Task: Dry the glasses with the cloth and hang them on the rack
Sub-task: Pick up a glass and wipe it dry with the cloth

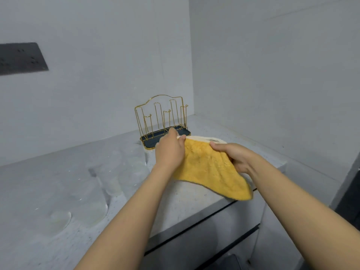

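Leftmost, several clear glasses [97,184] are sitting blurred on the grey counter [48,172], untouched. Further right, the left hand [169,149] is pinching one edge of the yellow cloth [210,170], just in front of the gold wire rack [162,121]. The right hand [233,156] is gripping the cloth's other side, stretching it above the counter.

The rack [162,123] sits at the back of the counter [194,201], in the corner. My glasses [109,172] stand on the counter, left of the cloth [210,172] and nearer me than the rack.
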### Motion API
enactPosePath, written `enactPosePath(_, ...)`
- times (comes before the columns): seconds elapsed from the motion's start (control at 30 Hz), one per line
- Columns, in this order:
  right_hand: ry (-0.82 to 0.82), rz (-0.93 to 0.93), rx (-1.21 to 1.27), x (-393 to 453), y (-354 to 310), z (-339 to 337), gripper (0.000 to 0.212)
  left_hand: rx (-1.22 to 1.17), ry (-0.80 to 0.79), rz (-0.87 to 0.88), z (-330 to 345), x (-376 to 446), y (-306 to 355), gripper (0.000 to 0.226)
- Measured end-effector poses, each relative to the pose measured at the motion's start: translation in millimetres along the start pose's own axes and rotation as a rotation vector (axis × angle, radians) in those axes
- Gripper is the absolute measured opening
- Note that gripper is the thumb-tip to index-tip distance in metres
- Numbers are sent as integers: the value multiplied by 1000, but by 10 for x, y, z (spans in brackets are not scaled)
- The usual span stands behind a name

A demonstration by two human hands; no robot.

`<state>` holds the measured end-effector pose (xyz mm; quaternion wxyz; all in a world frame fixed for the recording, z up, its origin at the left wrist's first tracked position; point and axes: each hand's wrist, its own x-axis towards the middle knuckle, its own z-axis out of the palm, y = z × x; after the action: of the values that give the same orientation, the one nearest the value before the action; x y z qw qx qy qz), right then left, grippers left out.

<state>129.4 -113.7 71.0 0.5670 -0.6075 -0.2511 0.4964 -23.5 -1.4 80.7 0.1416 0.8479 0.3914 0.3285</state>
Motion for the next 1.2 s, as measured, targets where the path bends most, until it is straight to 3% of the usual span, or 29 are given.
enactPosePath(0.1,-68,-58,190,-133,0,226,27,54,13,27,-299,-36,11,24)
enactPosePath(0.2,-45,-64,257,-218,5,452,30,85,-52,19,-513,-94,-61,22)
enactPosePath(0.37,41,-32,188,-286,112,894,37,149,-197,-9,-792,-306,-378,36)
enactPosePath(0.63,86,-189,-41,-204,349,1519,31,244,-242,-147,-1047,-687,-884,74)
enactPosePath(0.9,47,-216,14,-147,629,1718,49,-138,-292,-308,-914,-854,-1020,100)
enactPosePath(0.97,25,-190,95,-145,685,1746,44,-243,-299,-368,-875,-861,-1057,104)
enactPosePath(1.03,1,-166,180,-136,751,1775,36,-308,-303,-424,-822,-869,-1094,104)
enactPosePath(1.2,-44,-121,173,-107,918,1746,52,-429,-221,-459,-709,-889,-1153,94)
